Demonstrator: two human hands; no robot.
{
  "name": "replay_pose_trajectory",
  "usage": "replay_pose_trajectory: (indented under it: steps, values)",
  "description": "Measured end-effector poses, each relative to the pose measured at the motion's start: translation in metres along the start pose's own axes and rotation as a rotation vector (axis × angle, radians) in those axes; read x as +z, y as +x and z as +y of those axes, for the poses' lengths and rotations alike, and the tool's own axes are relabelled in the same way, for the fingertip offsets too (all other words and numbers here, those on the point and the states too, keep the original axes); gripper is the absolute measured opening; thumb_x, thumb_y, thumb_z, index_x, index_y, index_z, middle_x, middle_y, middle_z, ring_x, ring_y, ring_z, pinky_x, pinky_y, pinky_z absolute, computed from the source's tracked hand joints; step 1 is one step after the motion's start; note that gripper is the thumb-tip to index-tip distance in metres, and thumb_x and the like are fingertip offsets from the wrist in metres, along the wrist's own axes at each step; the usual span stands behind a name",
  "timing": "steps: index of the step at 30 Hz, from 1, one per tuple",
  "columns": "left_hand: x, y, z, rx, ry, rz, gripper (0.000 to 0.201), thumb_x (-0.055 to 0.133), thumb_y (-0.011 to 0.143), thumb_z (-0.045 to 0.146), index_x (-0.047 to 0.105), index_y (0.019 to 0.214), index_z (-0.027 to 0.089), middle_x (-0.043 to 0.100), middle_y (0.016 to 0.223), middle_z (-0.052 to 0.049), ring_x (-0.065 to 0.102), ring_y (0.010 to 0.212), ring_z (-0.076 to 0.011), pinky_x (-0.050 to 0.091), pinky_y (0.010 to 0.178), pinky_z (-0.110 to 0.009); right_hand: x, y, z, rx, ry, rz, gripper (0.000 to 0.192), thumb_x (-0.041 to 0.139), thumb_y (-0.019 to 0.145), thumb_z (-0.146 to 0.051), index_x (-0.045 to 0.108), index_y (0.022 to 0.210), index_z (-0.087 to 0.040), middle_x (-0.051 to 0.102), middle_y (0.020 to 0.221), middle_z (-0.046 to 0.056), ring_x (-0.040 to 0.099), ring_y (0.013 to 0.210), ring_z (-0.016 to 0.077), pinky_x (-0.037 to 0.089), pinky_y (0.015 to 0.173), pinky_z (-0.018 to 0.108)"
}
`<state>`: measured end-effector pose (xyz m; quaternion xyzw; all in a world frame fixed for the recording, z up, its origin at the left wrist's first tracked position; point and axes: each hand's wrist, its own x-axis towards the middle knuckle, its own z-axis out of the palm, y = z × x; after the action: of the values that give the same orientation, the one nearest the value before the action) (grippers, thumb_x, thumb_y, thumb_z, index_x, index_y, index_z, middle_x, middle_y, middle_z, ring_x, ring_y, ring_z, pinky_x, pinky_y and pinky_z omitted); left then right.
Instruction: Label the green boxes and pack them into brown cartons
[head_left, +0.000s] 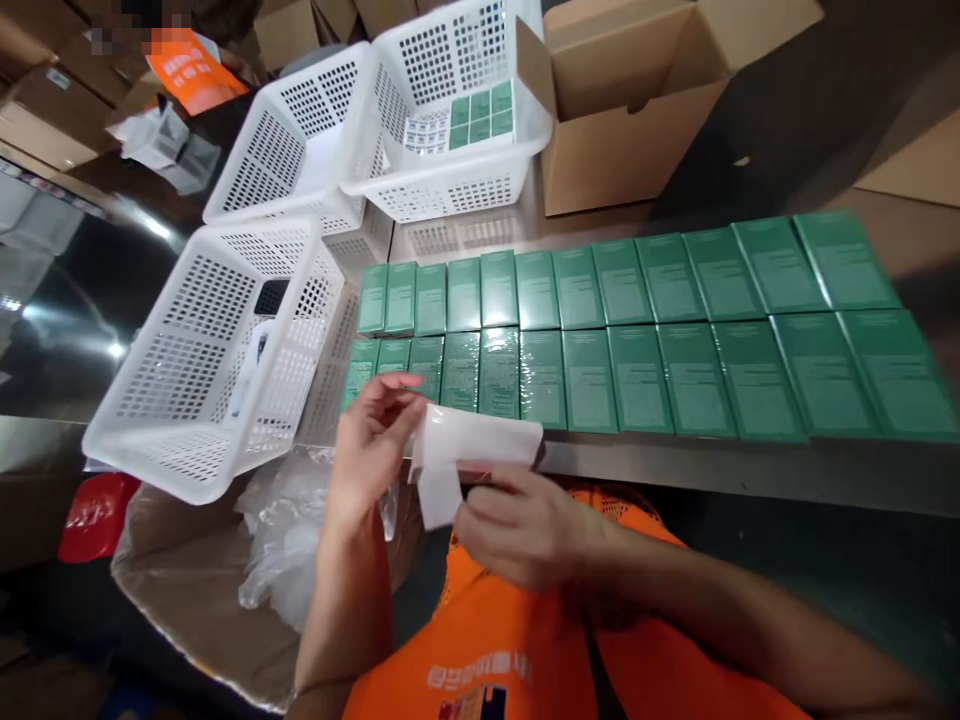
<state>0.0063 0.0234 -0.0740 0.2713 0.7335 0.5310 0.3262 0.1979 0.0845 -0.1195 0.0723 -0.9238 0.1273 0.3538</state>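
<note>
So the white sheet [484, 435] is up in the air just over the near edge of the steel tabletop [675, 465], and both hands are on it. Left hand [379, 430] has its 10 o'clock corner in a pinch, right hand [525, 525] is curled tight on the lower edge at 5 o'clock, with a flap hanging between them. Green boxes [540, 375] sit in two rows, mostly running from 12 to 3 o'clock. Open cardboard box [622, 160] at 1, a white basket [457, 185] at 12, crumpled clear plastic [289, 540] down at 8.
</note>
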Motion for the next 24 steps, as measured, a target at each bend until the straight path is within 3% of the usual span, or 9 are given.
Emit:
replay_pose_trajectory:
  steps: [3, 7, 8, 10, 13, 16, 20, 24]
  values:
    - [-0.011, 0.011, -0.008, 0.021, -0.068, 0.067, 0.028, 0.078, 0.068, 0.020, 0.066, 0.094, 0.019, 0.068, 0.077, 0.000, 0.061, 0.069, -0.0114, 0.047, 0.063, -0.020, -0.026, -0.003, -0.006, -0.023, 0.262, 0.005, 0.032, 0.057, 0.094, -0.015, 0.064, 0.065, -0.025, 0.068, 0.076, -0.006, 0.057, 0.073, 0.0123, 0.045, 0.059, 0.031]
    - [-0.006, 0.016, -0.010, 0.021, -0.164, 0.211, 0.019, 0.065, 0.064, 0.015, 0.062, 0.082, 0.020, 0.059, 0.065, 0.004, 0.051, 0.056, -0.0090, 0.037, 0.051, -0.018, -0.082, -0.004, 0.021, 0.311, 0.606, 0.224, 0.015, 0.054, 0.101, -0.025, 0.067, 0.093, -0.022, 0.073, 0.088, -0.002, 0.067, 0.085, 0.0137, 0.053, 0.079, 0.032]
    - [0.000, 0.014, -0.009, 0.024, -0.150, 0.212, 0.017, 0.062, 0.064, 0.014, 0.061, 0.080, 0.020, 0.056, 0.061, 0.005, 0.048, 0.053, -0.0087, 0.034, 0.049, -0.019, -0.093, -0.005, 0.032, 0.423, 0.584, 0.281, 0.008, 0.060, 0.098, -0.023, 0.067, 0.093, -0.022, 0.072, 0.085, -0.002, 0.066, 0.081, 0.0136, 0.053, 0.076, 0.031]
    - [0.017, 0.006, -0.005, 0.030, -0.048, 0.088, 0.013, 0.061, 0.070, 0.016, 0.063, 0.082, 0.021, 0.053, 0.058, 0.005, 0.049, 0.052, -0.0095, 0.035, 0.050, -0.021, -0.107, -0.006, 0.058, 0.709, 0.479, 0.298, 0.005, 0.071, 0.091, -0.022, 0.068, 0.087, -0.024, 0.070, 0.077, -0.003, 0.063, 0.071, 0.0129, 0.049, 0.068, 0.029]
    - [0.045, -0.004, -0.002, 0.057, 0.205, -0.235, 0.019, 0.062, 0.087, 0.033, 0.069, 0.100, 0.021, 0.065, 0.067, 0.002, 0.060, 0.064, -0.0140, 0.043, 0.062, -0.025, -0.106, -0.007, 0.092, 1.040, 0.449, 0.180, 0.015, 0.077, 0.083, -0.036, 0.072, 0.080, -0.022, 0.068, 0.072, -0.002, 0.056, 0.061, 0.0128, 0.042, 0.058, 0.028]
    - [0.065, -0.008, -0.005, 0.069, 0.366, -0.419, 0.031, 0.061, 0.090, 0.048, 0.070, 0.102, 0.020, 0.071, 0.073, -0.002, 0.064, 0.068, -0.0167, 0.044, 0.065, -0.028, -0.091, -0.008, 0.114, 1.132, 0.546, 0.091, 0.021, 0.075, 0.078, -0.041, 0.074, 0.078, -0.020, 0.067, 0.069, 0.000, 0.055, 0.061, 0.0136, 0.040, 0.058, 0.028]
    - [0.077, -0.003, -0.012, 0.046, 0.499, -0.461, 0.031, 0.055, 0.094, 0.046, 0.064, 0.078, 0.020, 0.069, 0.064, -0.001, 0.061, 0.062, -0.0164, 0.041, 0.063, -0.029, -0.072, -0.009, 0.126, 1.167, 0.536, -0.006, 0.017, 0.074, 0.076, -0.037, 0.075, 0.077, -0.021, 0.067, 0.067, 0.000, 0.056, 0.063, 0.0143, 0.040, 0.060, 0.028]
    - [0.084, 0.002, -0.014, 0.019, 0.583, -0.447, 0.033, 0.053, 0.093, 0.042, 0.058, 0.068, 0.021, 0.067, 0.061, -0.001, 0.059, 0.062, -0.0175, 0.039, 0.065, -0.030, -0.061, -0.009, 0.130, 1.204, 0.378, -0.062, 0.019, 0.075, 0.077, -0.039, 0.077, 0.078, -0.020, 0.069, 0.068, 0.000, 0.058, 0.064, 0.0151, 0.040, 0.063, 0.029]
